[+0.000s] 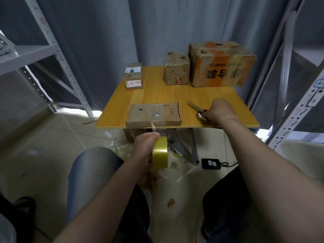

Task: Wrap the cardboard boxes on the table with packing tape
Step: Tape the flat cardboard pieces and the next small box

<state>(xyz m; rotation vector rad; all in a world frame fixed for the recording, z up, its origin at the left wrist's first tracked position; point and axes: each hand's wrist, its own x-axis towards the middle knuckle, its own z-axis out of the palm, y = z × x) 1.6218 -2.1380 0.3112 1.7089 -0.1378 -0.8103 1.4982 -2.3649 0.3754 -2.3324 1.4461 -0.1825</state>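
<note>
A flat cardboard box (154,114) lies at the near edge of the yellow wooden table (168,95). A clear strip of tape runs from its front face down to a yellowish tape roll (160,152). My left hand (144,146) grips that roll below the table edge. To the right of the box, my right hand (221,109) holds the handles of a pair of scissors (196,108), whose blades lie on the table and point away to the left.
At the back of the table stand two small stacked boxes (134,76), a medium box (177,71) and a large orange-printed box (220,64). Metal shelving (52,50) flanks both sides. Tape scraps and a black device (210,163) lie on the floor.
</note>
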